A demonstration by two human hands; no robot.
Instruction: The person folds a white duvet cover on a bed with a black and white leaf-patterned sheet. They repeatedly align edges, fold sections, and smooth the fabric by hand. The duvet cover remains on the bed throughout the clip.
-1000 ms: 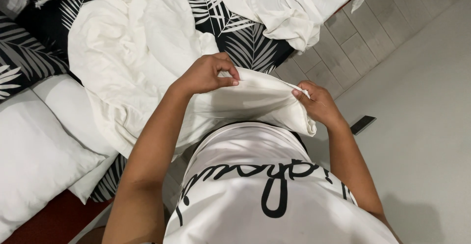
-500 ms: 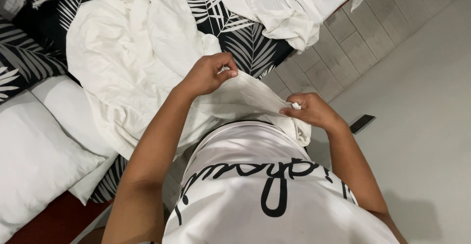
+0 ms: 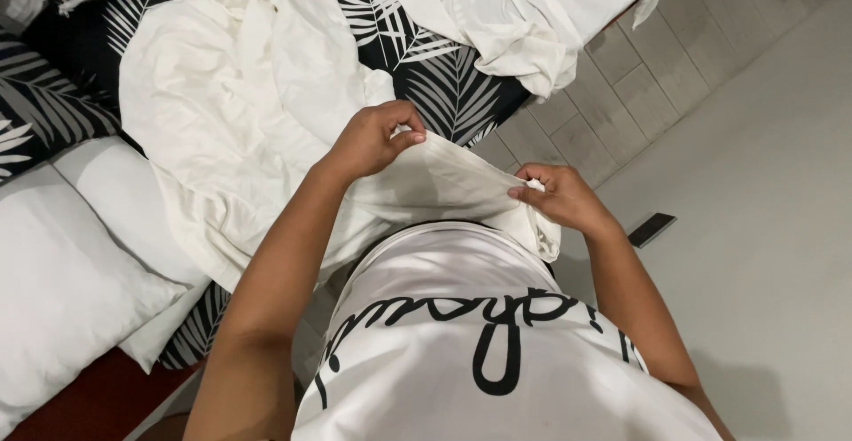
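Note:
A large cream-white cloth [image 3: 240, 113] lies spread over a bed with a black cover printed with white leaves [image 3: 435, 68]. Its near edge is lifted toward my body. My left hand [image 3: 373, 139] pinches that edge between thumb and fingers. My right hand [image 3: 559, 197] grips the same edge a little further right and lower. The stretch of cloth [image 3: 444, 184] between the two hands hangs taut just above my white shirt.
A second crumpled white sheet [image 3: 524, 15] lies at the bed's far end. White pillows [image 3: 71, 263] are stacked at the left. A tiled strip and pale floor [image 3: 763, 192] run along the right, with a small dark flat object [image 3: 652, 228] lying on it.
My right hand has moved left along the cloth's edge, closer to my left hand, gathering fabric. The left hand has stayed almost where it was.

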